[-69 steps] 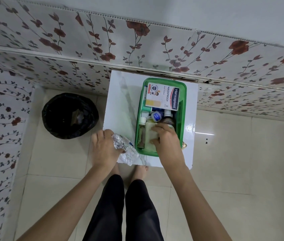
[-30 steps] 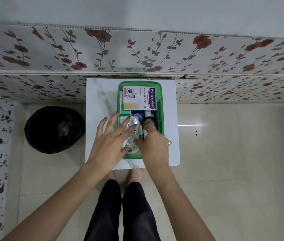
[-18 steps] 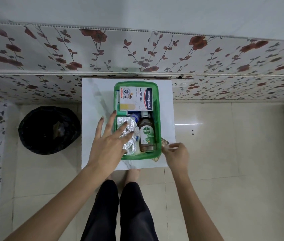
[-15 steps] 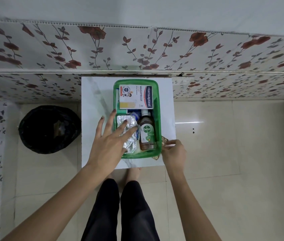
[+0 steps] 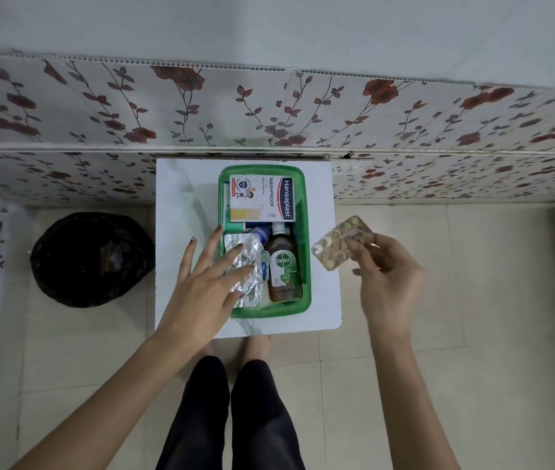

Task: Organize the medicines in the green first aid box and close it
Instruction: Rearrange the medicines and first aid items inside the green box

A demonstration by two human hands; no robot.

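Our right hand (image 5: 384, 276) pinches a gold blister strip (image 5: 340, 242) by one corner, just right of the green first aid box (image 5: 304, 252) on the desk (image 5: 181, 198). It looks light, thin and bendy, so an edge grip suits. Our left hand (image 5: 206, 283) lies spread-fingered on the crinkly foil packs (image 5: 250, 266) inside.

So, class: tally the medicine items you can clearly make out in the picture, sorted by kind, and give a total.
Plaster boxes: 1, Hansaplast box
Antiseptic bottles: 1, Dettol bottle
Foil strips: 1, silver foil strip
Blister packs: 1, golden blister pack in the right hand
Total: 4
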